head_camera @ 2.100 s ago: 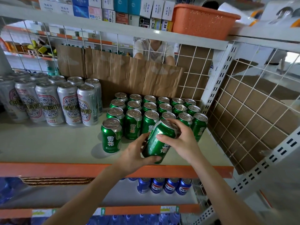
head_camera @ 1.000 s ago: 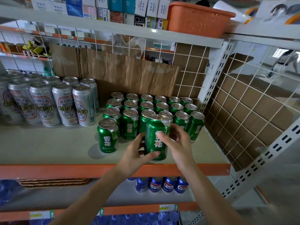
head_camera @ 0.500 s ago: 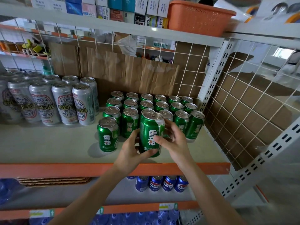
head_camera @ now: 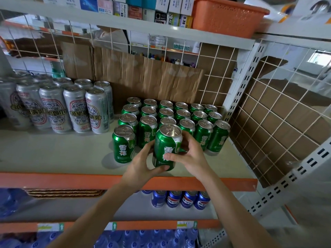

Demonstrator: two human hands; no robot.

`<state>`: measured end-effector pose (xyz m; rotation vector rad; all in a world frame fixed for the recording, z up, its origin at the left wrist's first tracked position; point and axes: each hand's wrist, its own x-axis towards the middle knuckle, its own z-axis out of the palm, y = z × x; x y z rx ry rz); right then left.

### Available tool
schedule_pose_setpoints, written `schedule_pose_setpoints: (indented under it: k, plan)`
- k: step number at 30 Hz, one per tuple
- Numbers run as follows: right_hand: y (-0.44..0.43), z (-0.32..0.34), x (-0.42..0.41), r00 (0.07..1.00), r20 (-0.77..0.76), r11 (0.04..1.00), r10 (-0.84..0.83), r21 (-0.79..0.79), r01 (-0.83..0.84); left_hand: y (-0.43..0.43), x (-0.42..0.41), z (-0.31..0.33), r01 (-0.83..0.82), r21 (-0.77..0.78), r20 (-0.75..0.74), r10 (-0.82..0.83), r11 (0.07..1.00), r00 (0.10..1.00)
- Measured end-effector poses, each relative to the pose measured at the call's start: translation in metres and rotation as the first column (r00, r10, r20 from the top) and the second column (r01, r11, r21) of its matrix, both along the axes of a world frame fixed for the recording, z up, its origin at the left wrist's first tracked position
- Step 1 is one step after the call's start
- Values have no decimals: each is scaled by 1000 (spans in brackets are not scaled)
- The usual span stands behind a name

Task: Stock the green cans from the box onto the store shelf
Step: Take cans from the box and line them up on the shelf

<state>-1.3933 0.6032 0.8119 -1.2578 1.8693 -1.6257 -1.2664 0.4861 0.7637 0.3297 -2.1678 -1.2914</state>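
Observation:
An upright green can (head_camera: 167, 145) stands on the grey shelf (head_camera: 53, 151) near its front edge, held from both sides. My left hand (head_camera: 141, 165) curls round its lower left side, thumb under the base edge. My right hand (head_camera: 189, 154) grips its right side, thumb across the label. Behind it stand several green cans (head_camera: 179, 115) in rows. One more green can (head_camera: 124, 144) stands alone just to the left of the held one. The box is not in view.
Tall silver cans (head_camera: 71, 108) stand at the shelf's left. Brown cardboard (head_camera: 143, 76) lines the wire back, and a wire side panel (head_camera: 277, 113) closes the right. An orange basket (head_camera: 227, 15) sits on the shelf above. Blue cans (head_camera: 179, 199) stand on the shelf below.
The held can went from tilted to upright and moved back and down onto the shelf in front of the rows. Both hands stayed on it.

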Motion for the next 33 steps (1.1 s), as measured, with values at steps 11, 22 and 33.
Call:
schedule_pose_setpoints:
  k: [11, 22, 33]
  plan:
    - [-32, -26, -8, 1000, 9, 995, 3, 101, -4, -26, 64, -53, -31, -694, 157, 193, 719, 968]
    - [-62, -43, 1, 999, -39, 982, -13, 188, 20, -31, 72, -58, -23, -761, 167, 231, 648, 958]
    - [-75, -48, 1, 998, -55, 984, -20, 178, 30, -34, 71, -60, -49, -771, 107, 205, 635, 973]
